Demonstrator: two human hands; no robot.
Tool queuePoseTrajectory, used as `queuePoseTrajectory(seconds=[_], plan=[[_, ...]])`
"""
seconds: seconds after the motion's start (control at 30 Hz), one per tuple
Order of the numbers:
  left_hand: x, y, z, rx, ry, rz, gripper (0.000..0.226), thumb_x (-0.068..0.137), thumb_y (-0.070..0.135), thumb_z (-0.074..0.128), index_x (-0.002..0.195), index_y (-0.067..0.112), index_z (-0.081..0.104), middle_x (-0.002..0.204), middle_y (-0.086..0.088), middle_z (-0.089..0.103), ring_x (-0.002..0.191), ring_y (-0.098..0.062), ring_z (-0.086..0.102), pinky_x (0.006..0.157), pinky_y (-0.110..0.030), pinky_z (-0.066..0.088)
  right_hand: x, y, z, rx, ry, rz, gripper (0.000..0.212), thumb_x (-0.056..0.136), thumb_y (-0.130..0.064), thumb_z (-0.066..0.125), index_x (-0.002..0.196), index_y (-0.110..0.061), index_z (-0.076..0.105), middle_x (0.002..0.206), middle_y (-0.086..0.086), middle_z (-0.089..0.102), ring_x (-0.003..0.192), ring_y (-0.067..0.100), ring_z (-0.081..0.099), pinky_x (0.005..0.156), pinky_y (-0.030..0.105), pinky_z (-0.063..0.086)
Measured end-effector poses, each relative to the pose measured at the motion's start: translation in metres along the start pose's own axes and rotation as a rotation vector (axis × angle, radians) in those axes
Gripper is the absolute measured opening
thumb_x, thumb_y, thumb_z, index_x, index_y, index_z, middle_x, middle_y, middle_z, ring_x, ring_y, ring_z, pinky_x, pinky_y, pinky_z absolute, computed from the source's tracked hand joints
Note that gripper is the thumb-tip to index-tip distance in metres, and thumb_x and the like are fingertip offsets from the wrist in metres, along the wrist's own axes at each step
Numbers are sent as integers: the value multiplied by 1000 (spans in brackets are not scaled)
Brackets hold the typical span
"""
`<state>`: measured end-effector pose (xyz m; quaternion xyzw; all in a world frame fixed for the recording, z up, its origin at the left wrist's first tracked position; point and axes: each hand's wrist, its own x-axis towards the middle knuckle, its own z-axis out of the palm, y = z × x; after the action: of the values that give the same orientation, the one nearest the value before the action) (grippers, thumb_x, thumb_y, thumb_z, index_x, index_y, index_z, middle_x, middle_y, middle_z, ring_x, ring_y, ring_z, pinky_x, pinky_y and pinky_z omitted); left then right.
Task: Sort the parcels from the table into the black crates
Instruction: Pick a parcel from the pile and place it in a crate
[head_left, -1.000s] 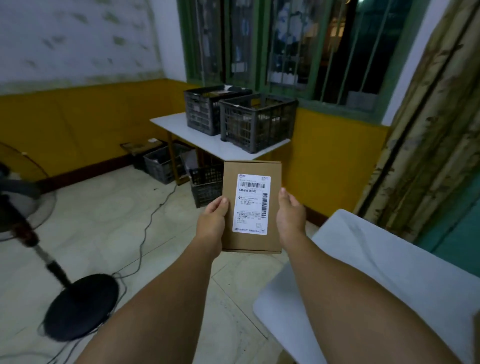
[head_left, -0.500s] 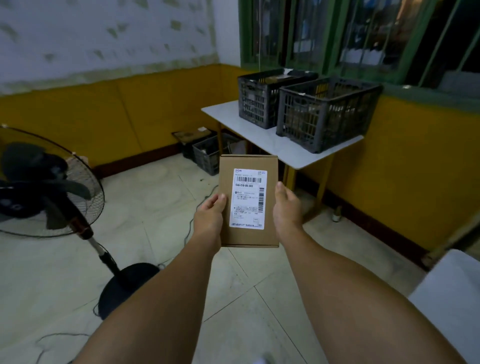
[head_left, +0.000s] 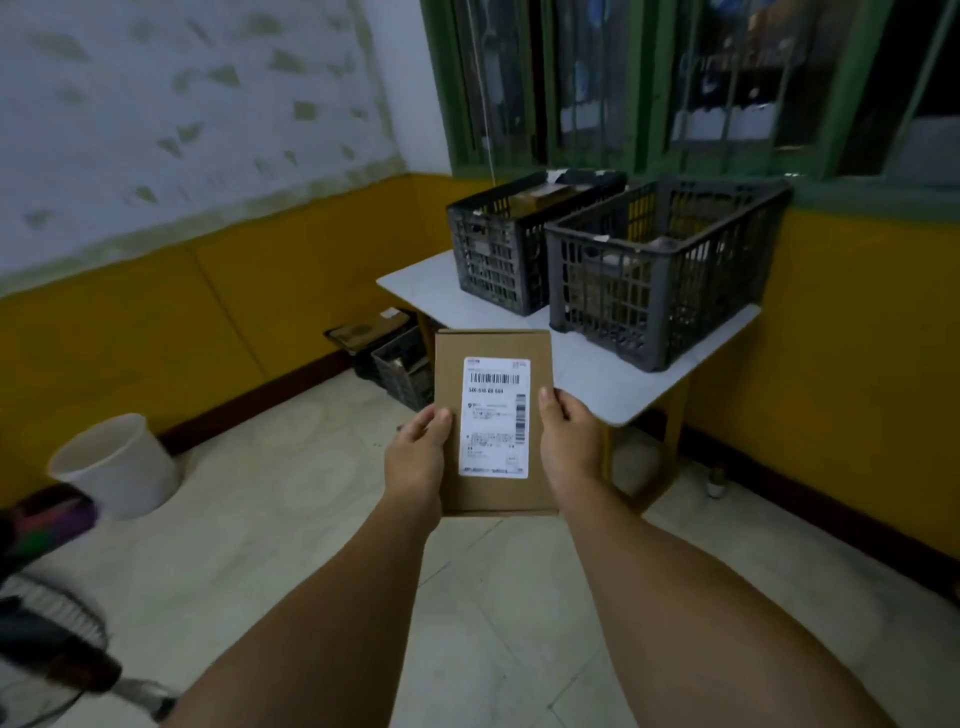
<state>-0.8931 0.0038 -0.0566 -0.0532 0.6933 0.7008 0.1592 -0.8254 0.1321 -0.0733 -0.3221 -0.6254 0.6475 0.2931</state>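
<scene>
The parcel (head_left: 493, 421) stayed gripped in our left hand (head_left: 415, 457) and right hand (head_left: 569, 441) at its sides; the crates (head_left: 660, 270) had drawn nearer, so the drop was close.

Flat brown cardboard parcel (head_left: 493, 499), white barcode label facing up, held above the floor. Two black slatted crates (head_left: 660, 270) stand side by side on the tabletop (head_left: 597, 364), each holding parcels.
</scene>
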Motion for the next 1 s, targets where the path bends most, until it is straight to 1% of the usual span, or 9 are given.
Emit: queuePoseTrajectory(seconds=[0.23,0.3,0.37,0.43,0.53,0.63,0.77,0.87,1.0], plan=[[123,9,63,1,-129,-27,25,94,37,62,118,32,63,106,-2,71,95,-25,70,87,-50,57,115,12,31,-52,97,29,18,104,-35,46,103,-27,62,87,-15,66,75,-3,60,51,7,39],[169,17,80,-28,-183,-20,13,95,33,62,107,33,65,104,-2,73,95,-25,71,87,-49,57,158,11,49,-58,145,16,18,104,-34,46,101,-28,63,93,-10,69,77,-1,60,56,11,41],[209,30,93,-57,-231,-26,13,95,32,62,108,32,66,102,-1,74,94,-24,71,87,-48,57,195,7,68,-70,192,-4,16,104,-33,47,99,-28,62,93,-9,68,83,6,62,62,18,43],[257,50,105,-69,-267,-34,23,95,32,64,117,28,65,104,-1,73,94,-24,70,86,-47,57,235,-3,93,-70,232,-10,19,104,-32,48,107,-24,64,91,-11,63,92,15,62,70,26,44],[322,91,125,-80,-317,-13,23,94,32,64,117,29,64,102,-1,73,92,-23,70,83,-44,58,286,-27,127,-58,259,-12,36,104,-33,47,134,-17,59,117,-2,66,103,19,60,85,32,46],[372,125,156,-102,-400,22,26,94,28,65,120,27,63,106,-3,72,96,-23,70,86,-43,57,342,-44,147,-66,299,-67,36,105,-32,46,136,-22,60,122,-1,68,104,18,64,84,33,51],[412,156,205,-128,-511,48,21,95,26,64,116,28,64,103,0,73,96,-23,70,85,-41,58,404,-69,146,-94,442,-109,38,104,-36,45,139,-27,56,125,-2,67,109,21,63,95,41,52],[438,184,248,-129,-592,80,21,97,27,61,117,26,64,103,-1,74,95,-23,71,79,-39,58,445,-87,139,-85,522,-140,41,103,-36,47,142,-23,51,114,-11,59,102,12,58,86,31,47],[467,209,318,-146,-671,108,20,97,26,60,117,28,64,99,-2,75,90,-22,72,77,-39,59,509,-109,114,-99,634,-185,31,102,-37,49,124,-15,53,112,-1,65,97,17,61,77,30,46]])
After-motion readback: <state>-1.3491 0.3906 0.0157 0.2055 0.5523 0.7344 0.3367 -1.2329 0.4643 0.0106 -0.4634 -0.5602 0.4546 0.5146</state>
